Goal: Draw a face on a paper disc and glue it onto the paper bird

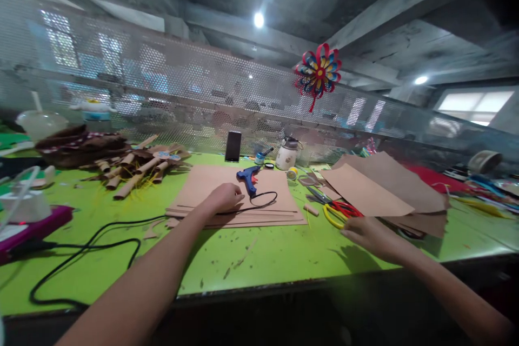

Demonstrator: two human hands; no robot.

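Observation:
My left hand (224, 198) rests over a stack of brown kraft paper sheets (198, 184), its fingers loosely bent and apart, with nothing visible in them. Just beyond its fingertips, a blue glue gun (247, 179) with a red trigger lies on the paper. The gun's black cord loops across the sheets and passes by the hand. On the right, my right hand (367, 233) is closed at the handle of yellow-handled scissors (334, 218); the exact finger contact is blurred. Right beside those, red-handled scissors (344, 208) lie on the green table (259, 259).
Rolled paper tubes (138, 173) lie back left, near a magenta power strip (36, 232). A dark phone (233, 146) stands behind the stack, left of a white jar (286, 155). More brown paper (367, 189) covers the right side. A paper flower (320, 72) hangs on the mesh partition.

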